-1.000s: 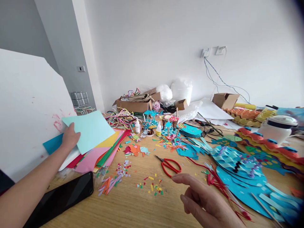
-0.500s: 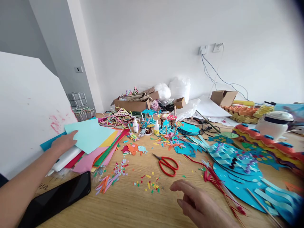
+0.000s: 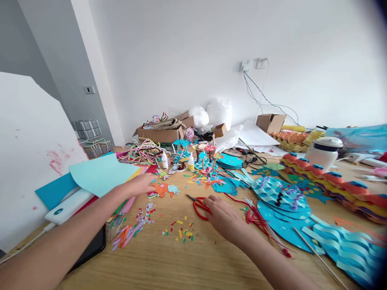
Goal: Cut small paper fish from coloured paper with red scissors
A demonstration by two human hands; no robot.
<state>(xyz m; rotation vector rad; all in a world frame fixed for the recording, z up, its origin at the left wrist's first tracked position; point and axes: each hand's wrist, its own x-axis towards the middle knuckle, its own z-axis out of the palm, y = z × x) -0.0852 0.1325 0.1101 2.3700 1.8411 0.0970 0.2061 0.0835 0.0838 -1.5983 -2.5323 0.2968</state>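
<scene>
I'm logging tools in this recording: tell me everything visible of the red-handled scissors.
The scissors have red, plastic-looking loop handles and short, dark, metallic-looking blades that appear closed or nearly so. They lie on the wooden table, tips pointing away and leftward, beyond the small paper scraps and right of the orange paper fish. The right hand is over the handles' right part, hiding some of it; whether it grips cannot be told.

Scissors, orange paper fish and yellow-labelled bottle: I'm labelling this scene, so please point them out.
Scissors point(image 3: 197, 200): head view, red handle near the blades.
Orange paper fish point(image 3: 162, 190): head view, its body.
Yellow-labelled bottle point(image 3: 190, 165): head view, its label.
</scene>
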